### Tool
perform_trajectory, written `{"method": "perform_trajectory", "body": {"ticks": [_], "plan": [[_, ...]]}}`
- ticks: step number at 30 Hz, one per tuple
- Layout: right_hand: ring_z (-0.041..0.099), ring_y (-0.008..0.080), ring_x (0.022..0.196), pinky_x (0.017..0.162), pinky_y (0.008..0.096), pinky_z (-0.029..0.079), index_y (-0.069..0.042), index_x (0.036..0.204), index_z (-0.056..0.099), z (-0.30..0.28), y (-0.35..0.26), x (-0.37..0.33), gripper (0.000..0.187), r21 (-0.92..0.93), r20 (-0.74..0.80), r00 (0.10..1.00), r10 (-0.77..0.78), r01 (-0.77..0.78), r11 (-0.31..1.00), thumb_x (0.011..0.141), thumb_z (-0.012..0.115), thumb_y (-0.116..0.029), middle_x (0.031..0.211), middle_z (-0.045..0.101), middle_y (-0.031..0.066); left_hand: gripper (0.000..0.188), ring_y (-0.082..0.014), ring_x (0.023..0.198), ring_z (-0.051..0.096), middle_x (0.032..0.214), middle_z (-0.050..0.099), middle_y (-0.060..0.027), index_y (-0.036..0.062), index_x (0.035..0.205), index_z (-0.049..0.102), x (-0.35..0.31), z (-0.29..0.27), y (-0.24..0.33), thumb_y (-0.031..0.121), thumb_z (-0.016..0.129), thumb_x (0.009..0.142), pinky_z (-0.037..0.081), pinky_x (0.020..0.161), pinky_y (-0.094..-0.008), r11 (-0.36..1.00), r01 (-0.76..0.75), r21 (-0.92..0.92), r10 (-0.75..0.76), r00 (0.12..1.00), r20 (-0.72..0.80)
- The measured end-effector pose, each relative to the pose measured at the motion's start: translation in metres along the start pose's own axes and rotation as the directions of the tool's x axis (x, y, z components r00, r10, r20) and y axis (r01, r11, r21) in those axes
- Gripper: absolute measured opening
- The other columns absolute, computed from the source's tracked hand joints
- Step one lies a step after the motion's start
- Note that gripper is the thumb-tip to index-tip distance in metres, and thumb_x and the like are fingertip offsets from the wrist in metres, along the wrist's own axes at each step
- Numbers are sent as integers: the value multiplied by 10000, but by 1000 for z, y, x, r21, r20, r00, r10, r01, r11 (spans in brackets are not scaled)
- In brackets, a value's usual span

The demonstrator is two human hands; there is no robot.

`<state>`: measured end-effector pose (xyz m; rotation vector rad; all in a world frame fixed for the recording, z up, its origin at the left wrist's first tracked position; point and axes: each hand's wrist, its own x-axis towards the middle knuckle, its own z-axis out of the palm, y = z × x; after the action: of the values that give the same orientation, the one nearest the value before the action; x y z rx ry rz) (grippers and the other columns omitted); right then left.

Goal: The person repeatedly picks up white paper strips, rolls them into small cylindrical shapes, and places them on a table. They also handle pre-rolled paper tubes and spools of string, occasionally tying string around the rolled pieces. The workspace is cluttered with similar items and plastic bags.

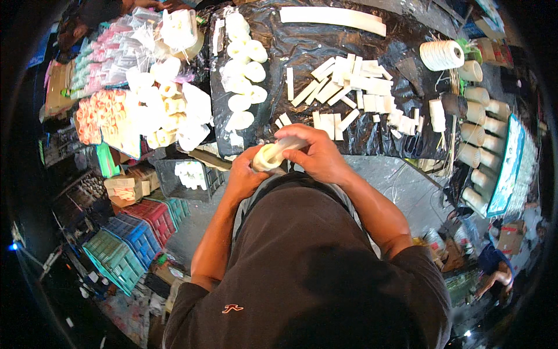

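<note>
Near the front edge of the black-covered table, my two hands hold a cream-coloured roll (266, 159) with a hollow, layered end. My left hand (242, 175) is closed round its left side. My right hand (314, 152) grips a pale, translucent-looking part at the roll's right, with the thumb below and the fingers curled over it. Whether that part is a loose strip end or a separate sheet I cannot tell. Just beyond lie several short cream strips (328, 90) in a loose pile. A column of similar pale rolls (254, 72) stands left of them.
A long cream strip (332, 20) lies at the table's far side. A spool of white cord (440, 56) stands at the right, near several cones (474, 134). Bagged goods (119, 49) fill the left. Plastic crates (113, 256) stand below; another person (497, 273) is at lower right.
</note>
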<state>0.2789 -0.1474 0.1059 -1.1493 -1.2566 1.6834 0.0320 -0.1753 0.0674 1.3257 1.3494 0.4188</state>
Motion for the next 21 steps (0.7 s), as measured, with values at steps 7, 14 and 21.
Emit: {"method": "perform_trajectory", "body": {"ticks": [7, 14, 21], "plan": [[694, 221, 956, 879, 386, 593, 27, 1193, 638, -37, 43, 3, 382, 812, -60, 940, 337, -150, 564, 815, 652, 78, 1014, 686, 120, 595, -167, 1095, 657, 1183, 702, -54, 8, 1282, 637, 18, 30, -42, -4, 855, 729, 499, 1005, -331, 906, 6, -423, -72, 987, -141], [582, 78, 552, 439, 232, 444, 0, 1310, 617, -10, 41, 24, 462, 51, 186, 833, 522, -538, 841, 896, 785, -114, 806, 642, 29, 604, -277, 1183, 545, 1223, 566, -111, 81, 1287, 662, 39, 52, -70, 43, 876, 724, 460, 1016, -391, 977, -211, -39, 179, 901, -396], [739, 316, 861, 763, 394, 563, -61, 1344, 599, 9, 91, 68, 562, -418, 175, 984, -21, 94, 904, 853, 823, -220, 961, 743, 160, 599, -376, 1079, 607, 1151, 607, -190, 23, 1347, 615, 65, 58, -78, 134, 814, 793, 500, 943, -450, 904, -82, 420, 283, 851, -442]]}}
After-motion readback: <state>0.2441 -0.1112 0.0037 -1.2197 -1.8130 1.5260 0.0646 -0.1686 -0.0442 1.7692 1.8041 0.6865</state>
